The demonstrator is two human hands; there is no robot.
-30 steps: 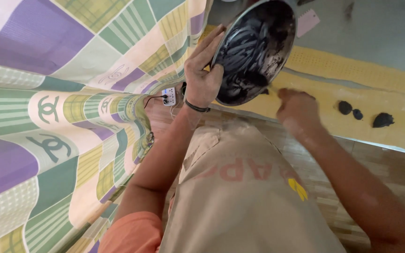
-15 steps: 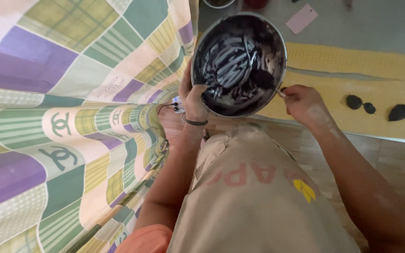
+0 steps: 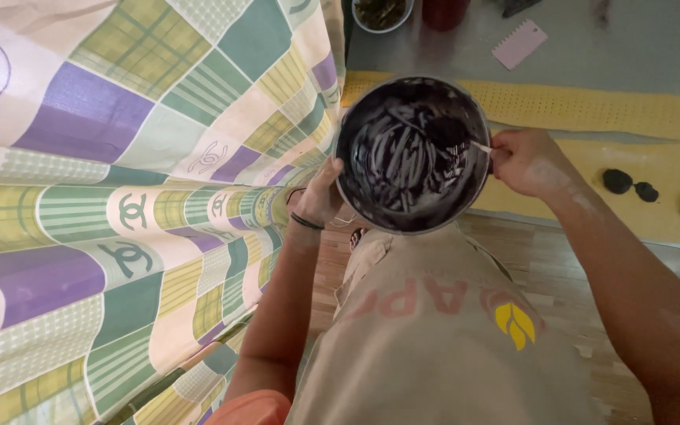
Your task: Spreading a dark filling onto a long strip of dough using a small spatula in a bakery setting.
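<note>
Metal bowl [image 3: 412,153], dull grey, smeared glossy dark paste, held against left fingers [image 3: 326,182]; checked woven cloth [image 3: 120,197] beside them, matt; tan fabric apron [image 3: 434,338] below.

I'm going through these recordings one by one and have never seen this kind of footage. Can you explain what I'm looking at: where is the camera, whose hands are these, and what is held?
There is no machine here. One camera sits on a person's head and looks down past a beige apron. The left hand grips the rim of a round metal bowl smeared inside with dark paste. The right hand holds the opposite rim together with a thin light utensil that reaches into the bowl. Beyond lies a yellow mat on a grey counter, with dark lumps, a pink scraper and a small bowl. A checked cloth hangs on the left.
</note>
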